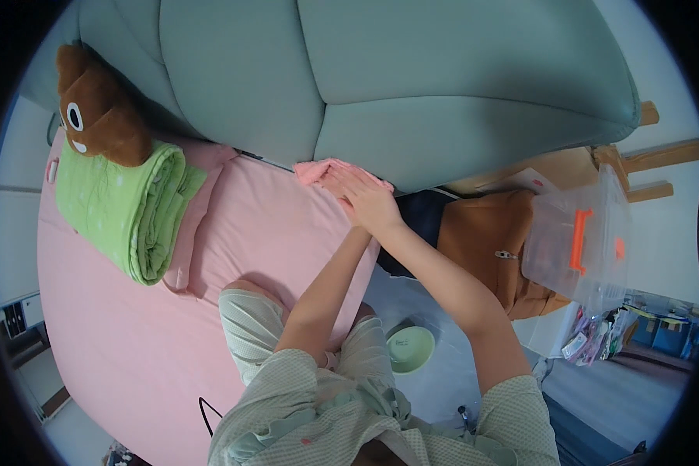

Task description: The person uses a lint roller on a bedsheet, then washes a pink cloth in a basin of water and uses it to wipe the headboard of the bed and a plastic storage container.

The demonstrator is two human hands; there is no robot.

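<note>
A salmon-pink cloth (312, 171) lies bunched at the lower edge of the grey-green padded headboard (474, 124), where it meets the pink bed sheet (279, 202). My right hand (369, 200) rests flat on the cloth, its fingers stretched toward the upper left. Under it is my left hand (349, 210), mostly covered, so its fingers cannot be made out. My two forearms cross close together at the wrists. I sit at the bed's right edge, knees bent.
On the left, a brown plush pillow (105, 116) sits on a folded green quilt (116, 210). To the right stand a brown bag (485, 241) and a clear plastic box (555, 233) with an orange latch. A pale green basin (412, 348) is on the floor.
</note>
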